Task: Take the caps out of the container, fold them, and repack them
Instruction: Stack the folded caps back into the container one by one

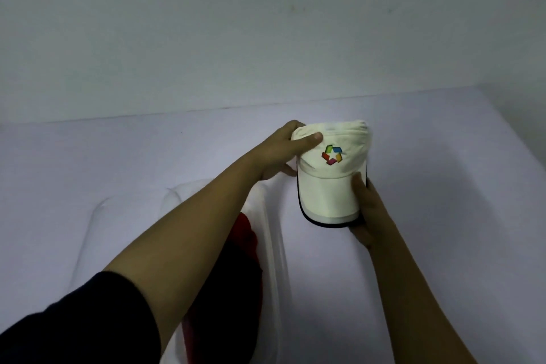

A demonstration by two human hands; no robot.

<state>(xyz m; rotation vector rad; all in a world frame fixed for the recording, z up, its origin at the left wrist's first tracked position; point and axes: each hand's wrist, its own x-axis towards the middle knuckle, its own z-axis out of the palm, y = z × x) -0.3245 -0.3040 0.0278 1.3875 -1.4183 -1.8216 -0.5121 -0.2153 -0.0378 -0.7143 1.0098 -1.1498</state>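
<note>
Here, a white table fills the lower half of the view, smooth and faintly violet in the dim light. Its far edge runs across just above the middle and meets a plain pale wall that takes up the whole 12 o'clock half.

Just toward 3 o'clock from the centre, a white cap with a dark-edged brim and a many-coloured logo is held above the table, brim pointing to 6 o'clock. The left hand grips the crown at its 10 o'clock side, thumb pressed on top. The right hand holds the brim at its 4 o'clock edge, fingers curled under it.

At 6 to 7 o'clock a clear plastic container stands on the table with a red cap inside, partly hidden by the left forearm and its dark sleeve.
</note>
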